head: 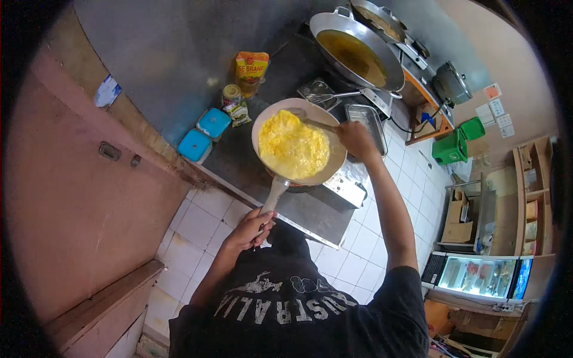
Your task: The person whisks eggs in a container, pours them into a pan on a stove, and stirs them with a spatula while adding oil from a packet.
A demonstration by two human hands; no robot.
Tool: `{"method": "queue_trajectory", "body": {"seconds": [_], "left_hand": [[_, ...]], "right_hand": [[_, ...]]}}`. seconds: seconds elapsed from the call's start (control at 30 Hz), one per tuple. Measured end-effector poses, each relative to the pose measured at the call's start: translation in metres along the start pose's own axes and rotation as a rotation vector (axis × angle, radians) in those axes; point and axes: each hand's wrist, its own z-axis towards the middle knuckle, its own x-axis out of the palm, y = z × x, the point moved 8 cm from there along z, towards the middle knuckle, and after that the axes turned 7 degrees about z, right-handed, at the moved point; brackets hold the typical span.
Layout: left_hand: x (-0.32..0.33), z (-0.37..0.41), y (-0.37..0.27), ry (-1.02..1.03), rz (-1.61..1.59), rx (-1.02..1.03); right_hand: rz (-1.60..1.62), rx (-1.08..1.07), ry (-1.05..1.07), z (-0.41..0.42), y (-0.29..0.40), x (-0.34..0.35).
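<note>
My left hand [251,229] grips the light handle [275,194] of a frying pan [331,172] that sits over the stove. Inside the pan lies a yellow egg omelette [293,145], uneven and glossy on top, covering most of the base on the left side. My right hand [356,139] is closed around a spatula [315,124], reaching in from the pan's right rim. The spatula's blade is at the upper edge of the egg; I cannot tell whether it is under it.
Behind the pan stand a large wok of oil [351,53], a whisk [333,95] and a wire-rack tray [367,127]. To the left are an oil pouch [250,71], a can [231,93], a seasoning sachet [238,112] and blue-lidded containers [195,145]. A display fridge [476,276] is at right.
</note>
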Motion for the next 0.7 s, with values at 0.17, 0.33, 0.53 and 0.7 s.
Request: {"method": "queue_trajectory", "body": {"seconds": [0.17, 0.33, 0.53, 0.7], "left_hand": [[-0.001, 0.001, 0.001, -0.002, 0.0, 0.008], [-0.003, 0.001, 0.004, -0.026, -0.069, 0.026], [-0.001, 0.003, 0.007, -0.006, -0.099, 0.017], [-0.001, -0.002, 0.007, -0.011, -0.081, -0.006]], "right_hand": [[0.267, -0.012, 0.353, 0.022, 0.0, 0.023], [0.321, -0.107, 0.287, -0.016, 0.012, -0.002], [0.223, -0.051, 0.197, -0.089, 0.029, -0.054], [0.029, -0.066, 0.141, -0.128, 0.04, -0.097]]}}
